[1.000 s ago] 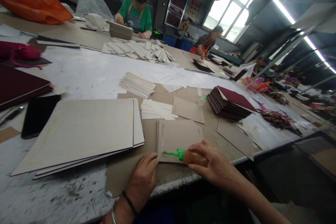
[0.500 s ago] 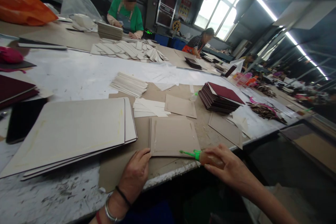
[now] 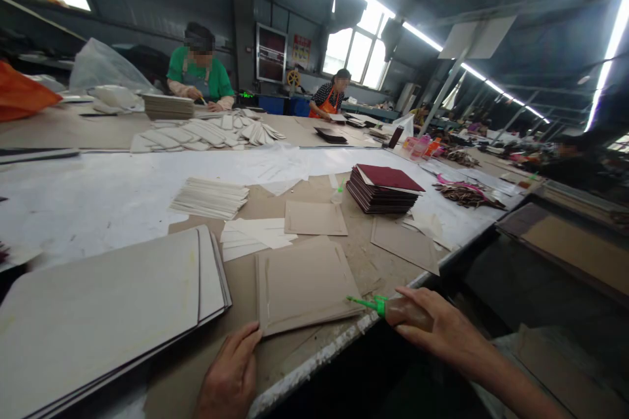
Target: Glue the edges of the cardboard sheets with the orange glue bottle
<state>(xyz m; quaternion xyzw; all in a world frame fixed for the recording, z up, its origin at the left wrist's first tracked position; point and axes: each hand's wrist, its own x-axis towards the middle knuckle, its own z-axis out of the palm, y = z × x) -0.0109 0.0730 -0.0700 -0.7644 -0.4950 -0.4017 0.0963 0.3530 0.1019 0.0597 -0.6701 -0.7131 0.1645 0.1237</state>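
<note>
A tan cardboard panel (image 3: pixel 307 285) with a glossy line along its left border lies at the bench's front edge. My left hand (image 3: pixel 230 370) pinches its near left corner, fingers close together. In my right hand (image 3: pixel 437 317) is a squeeze glue bottle (image 3: pixel 405 311) of brownish content, my fingers wrapped round it. Its green nozzle points left, the tip over the panel's right border near the front corner. Whether the tip touches the panel I cannot tell. Behind lies another tan panel (image 3: pixel 317 217), beside white paper strips (image 3: pixel 255 236).
Large pale boards (image 3: pixel 108 294) are stacked at left. A maroon stack of covers (image 3: pixel 386 186) stands at back right, near a loose tan panel (image 3: pixel 405 242). White strips (image 3: pixel 211 198) lie behind. Across the bench a person in green (image 3: pixel 201 75) works; another wears an orange apron (image 3: pixel 327 103).
The view has swung right and tilted up. The glue bottle's tip has moved a little along the panel's right side. Both hands keep their holds.
</note>
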